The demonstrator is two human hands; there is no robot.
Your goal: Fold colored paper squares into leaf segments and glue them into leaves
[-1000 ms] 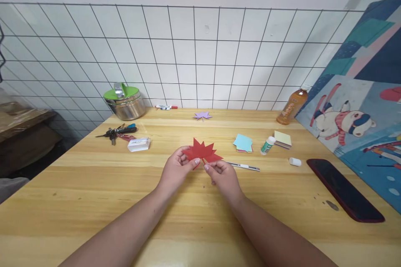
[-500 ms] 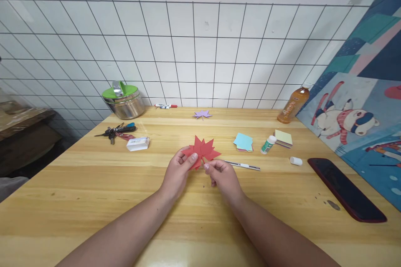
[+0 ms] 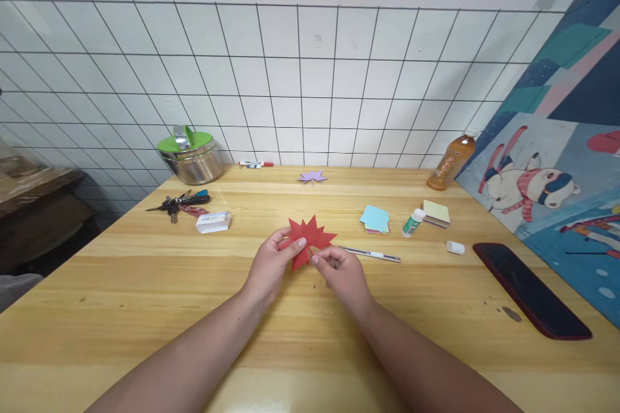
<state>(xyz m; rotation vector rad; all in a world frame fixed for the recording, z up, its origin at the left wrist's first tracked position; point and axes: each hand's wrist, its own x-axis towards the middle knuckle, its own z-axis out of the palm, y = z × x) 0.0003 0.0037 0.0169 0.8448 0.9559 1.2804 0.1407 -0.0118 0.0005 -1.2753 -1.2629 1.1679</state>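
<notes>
A red paper maple leaf [image 3: 310, 232] is held up over the table in front of me. My left hand [image 3: 277, 262] grips it from the left, thumb on top and fingers behind. At the leaf's base, my right hand [image 3: 341, 274] is closed in a pinch on its thin stem, which the fingertips partly hide. Just beyond the right hand lies a slim utility knife [image 3: 375, 254]. Farther back, close to the wall, rests a purple paper leaf [image 3: 312, 177].
Right side: sticky notes [image 3: 374, 218], a glue stick [image 3: 413, 222], its cap [image 3: 455, 248], a note stack [image 3: 436, 213], a bottle [image 3: 451, 162] and a phone [image 3: 530, 290]. Left side: a lidded steel pot [image 3: 196, 161], keys [image 3: 174, 205], a white box [image 3: 214, 222]. A marker [image 3: 256, 164] lies by the wall.
The red leaf has turned a little counterclockwise in my hands, its points now leaning left. Both hands stay closed on it and have barely moved.
</notes>
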